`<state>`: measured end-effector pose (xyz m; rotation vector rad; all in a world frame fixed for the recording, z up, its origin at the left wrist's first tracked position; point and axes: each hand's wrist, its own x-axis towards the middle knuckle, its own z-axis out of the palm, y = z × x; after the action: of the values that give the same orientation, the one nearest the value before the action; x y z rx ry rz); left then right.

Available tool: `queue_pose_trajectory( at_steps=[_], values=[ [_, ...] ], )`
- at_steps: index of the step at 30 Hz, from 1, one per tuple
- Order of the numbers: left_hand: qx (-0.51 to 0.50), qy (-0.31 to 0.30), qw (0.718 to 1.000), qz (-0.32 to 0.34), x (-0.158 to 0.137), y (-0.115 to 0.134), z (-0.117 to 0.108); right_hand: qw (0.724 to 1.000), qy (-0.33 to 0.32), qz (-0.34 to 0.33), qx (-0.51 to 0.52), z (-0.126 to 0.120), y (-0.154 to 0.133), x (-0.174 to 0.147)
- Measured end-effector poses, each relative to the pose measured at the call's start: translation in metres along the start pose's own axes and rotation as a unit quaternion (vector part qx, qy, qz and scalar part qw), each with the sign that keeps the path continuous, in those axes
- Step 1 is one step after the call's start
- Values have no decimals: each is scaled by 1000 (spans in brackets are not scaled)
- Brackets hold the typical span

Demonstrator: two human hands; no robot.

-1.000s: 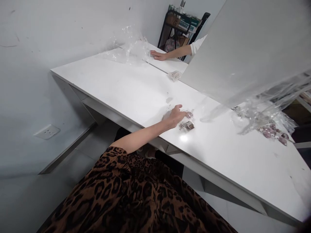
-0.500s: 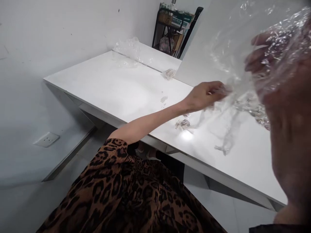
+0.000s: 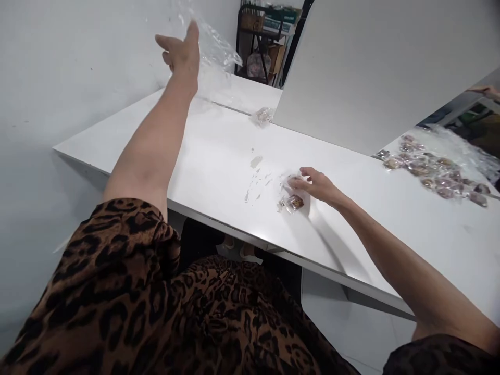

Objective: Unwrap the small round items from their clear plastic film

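My left hand (image 3: 182, 52) is stretched out at the far left with fingers apart. A crumpled clear plastic bag (image 3: 221, 52) is beside and behind it, and another clear plastic heap (image 3: 213, 86) shows below on the table. My right hand (image 3: 318, 186) is over the middle of the table, fingers apart, its fingertips at a small clear-wrapped packet (image 3: 292, 179). Just below that lies a second wrapped packet (image 3: 294, 203) with a dark brown piece inside. Whether the fingertips touch the upper packet, I cannot tell.
Many small wrapped packets (image 3: 437, 172) lie spread on the right, beside clear plastic. Another clear packet (image 3: 263, 116) sits by an upright white panel (image 3: 375, 67). Wet-looking marks (image 3: 256, 161) dot the white table (image 3: 219, 151). A black shelf (image 3: 258, 41) stands behind; a wall closes the left.
My left hand has swung from the right to the far left. My right hand has come down from the upper right, where clear plastic was around it, to the small packets.
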<state>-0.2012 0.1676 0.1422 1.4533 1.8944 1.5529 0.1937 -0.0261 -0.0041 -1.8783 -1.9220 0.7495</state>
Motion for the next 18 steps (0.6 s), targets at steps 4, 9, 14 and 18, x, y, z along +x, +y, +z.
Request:
queue_pose_trajectory(
  at_steps=[4, 9, 14, 18],
  values=[
    [25, -15, 999, -43, -76, -27, 33, 1000, -14, 14, -2, 8, -4, 6],
    [-60, -180, 978, 82, -181, -72, 86, 983, -38, 96, 154, 0, -4, 4],
    [-35, -325, 934, 146, -253, -75, 80, 969, -74, -5, 237, -23, -8, -40],
    [-4, -387, 905, 175, -277, -59, 65, 972, -175, -107, 118, -14, -11, -81]
  ],
)
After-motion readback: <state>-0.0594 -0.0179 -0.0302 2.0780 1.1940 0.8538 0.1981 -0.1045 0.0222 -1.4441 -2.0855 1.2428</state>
